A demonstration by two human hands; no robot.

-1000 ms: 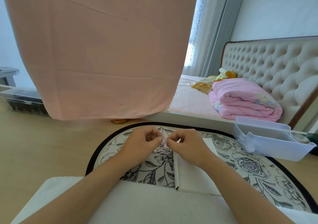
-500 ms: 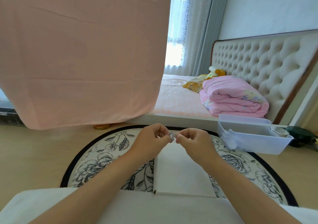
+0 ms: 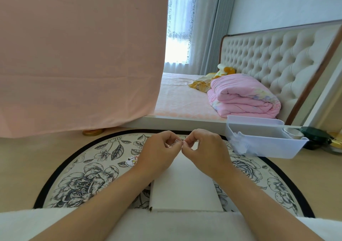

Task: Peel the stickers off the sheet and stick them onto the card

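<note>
The sticker (image 3: 174, 143) sits pinched between the fingertips of my left hand (image 3: 159, 152) and my right hand (image 3: 205, 149). Both hands are curled tight, thumbs and forefingers meeting on it. A second ago my fingertips were together the same way. Half a second ago the little printed piece showed between them, and it is still there now, its pale edge peeking out by my left fingers. I take that to mean I'm still working the backing loose, not yet sticking.

The card (image 3: 185, 189) lies below my hands and between my wrists, blank where it shows. A second sticker (image 3: 131, 160) rests on the mat (image 3: 88, 177) just left of my left wrist.

Beyond and right of my right hand stands a plastic bin (image 3: 266, 148). It holds white crumpled scraps (image 3: 238, 144) at its near end and a small metal cup (image 3: 293, 131) at the far end.
</note>
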